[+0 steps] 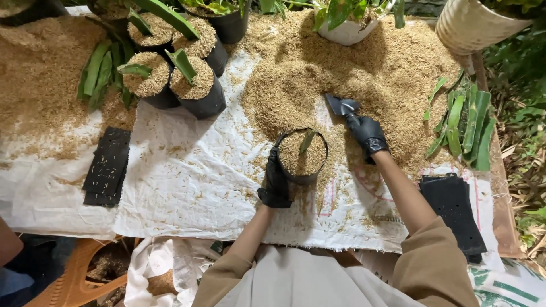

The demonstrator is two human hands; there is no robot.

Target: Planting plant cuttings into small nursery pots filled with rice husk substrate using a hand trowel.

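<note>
So my left hand [277, 181] is wrapped around the side of the black grow bag [302, 154], keeping it upright on the tabletop [187, 176]. It's full of rice husk with one green cutting [307, 140] poking straight up. My right hand [367, 134] is clenched on a small dark trowel [341, 106], blade pointing up and left into the husk pile [364, 62]. The bag sits just down-left of the trowel, closer to my left hand, and the pile is right behind it.
</note>
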